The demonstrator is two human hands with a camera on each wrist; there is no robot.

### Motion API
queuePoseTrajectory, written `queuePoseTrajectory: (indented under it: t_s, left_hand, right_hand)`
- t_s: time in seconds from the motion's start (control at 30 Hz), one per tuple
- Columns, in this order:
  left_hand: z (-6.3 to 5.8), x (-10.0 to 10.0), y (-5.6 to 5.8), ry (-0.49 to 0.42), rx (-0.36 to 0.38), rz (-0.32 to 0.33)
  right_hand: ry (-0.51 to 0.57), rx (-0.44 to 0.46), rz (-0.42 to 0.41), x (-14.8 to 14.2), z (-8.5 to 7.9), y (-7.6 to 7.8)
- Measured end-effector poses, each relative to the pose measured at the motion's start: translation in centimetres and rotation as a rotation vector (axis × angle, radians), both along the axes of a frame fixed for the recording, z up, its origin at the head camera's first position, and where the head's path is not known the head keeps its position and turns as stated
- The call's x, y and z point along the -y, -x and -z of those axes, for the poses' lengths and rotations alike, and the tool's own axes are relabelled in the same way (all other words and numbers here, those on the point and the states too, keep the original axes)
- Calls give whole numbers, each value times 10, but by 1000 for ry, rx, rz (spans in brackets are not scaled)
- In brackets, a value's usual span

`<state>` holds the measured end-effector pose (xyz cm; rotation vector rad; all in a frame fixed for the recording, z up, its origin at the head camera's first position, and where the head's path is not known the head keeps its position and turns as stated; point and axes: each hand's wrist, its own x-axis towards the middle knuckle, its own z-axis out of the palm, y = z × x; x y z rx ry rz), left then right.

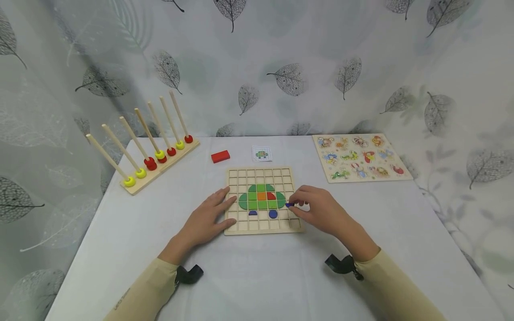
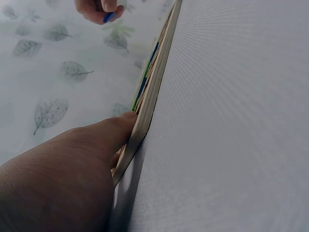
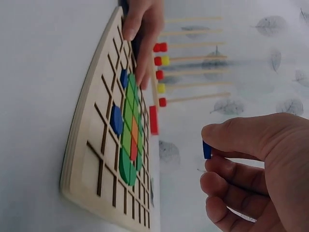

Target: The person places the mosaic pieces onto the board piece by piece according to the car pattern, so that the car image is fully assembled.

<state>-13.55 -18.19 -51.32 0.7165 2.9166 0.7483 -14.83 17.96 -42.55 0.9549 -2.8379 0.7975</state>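
Observation:
My left hand (image 1: 202, 220) rests at the left edge of a square wooden grid board (image 1: 241, 226), fingers spread, with the thumb on its rim. Set in the board's cells is a mosaic of green tiles (image 1: 252, 203), around an orange square (image 1: 262, 195) and a red tile (image 1: 271, 195). Below it sit a blue half-round (image 1: 253, 213) on the left and a blue round (image 1: 273, 214) on the right. Between thumb and index finger my right hand (image 1: 321, 210) pinches a small blue tile (image 3: 206, 150), held up above the board's right side.
Behind the board lie a red block (image 1: 220, 156) and a small pattern card (image 1: 262, 154). A wooden peg stand (image 1: 162, 169) with red and yellow beads stands back left. An animal puzzle board (image 1: 322, 154) lies back right, near the leaf-print curtain (image 1: 281, 44).

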Motion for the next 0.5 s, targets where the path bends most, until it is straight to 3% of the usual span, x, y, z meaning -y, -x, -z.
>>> queuePoseTrajectory:
  t_s: [0.5]
  left_hand:
    - [3, 2, 2, 3, -2, 7]
  right_hand:
    - [-18, 32, -62, 37, 3, 7]
